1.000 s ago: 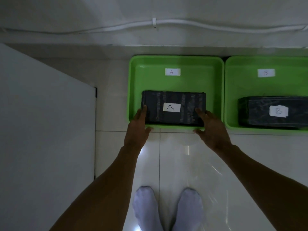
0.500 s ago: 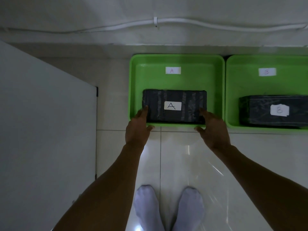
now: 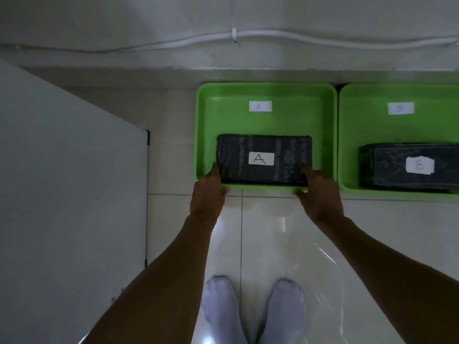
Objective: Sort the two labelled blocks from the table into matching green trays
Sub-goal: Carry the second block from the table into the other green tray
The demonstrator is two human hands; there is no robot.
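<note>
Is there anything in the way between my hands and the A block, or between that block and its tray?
Nothing visible. The left hand and right hand already rest against the ends of the A block, which lies inside the tray marked A. The B block lies apart in the neighbouring tray marked B.

White cable along wall, white panel at left, 2 white socks

Both bare arms stretched forward and down, converging slightly. Left hand palm inward, fingers extended, thumb tucked low. Right hand mirrored opposite, fingers straight, thumb jutting toward the left. Hands well apart, neither curled closed. White-socked feet below.
</note>
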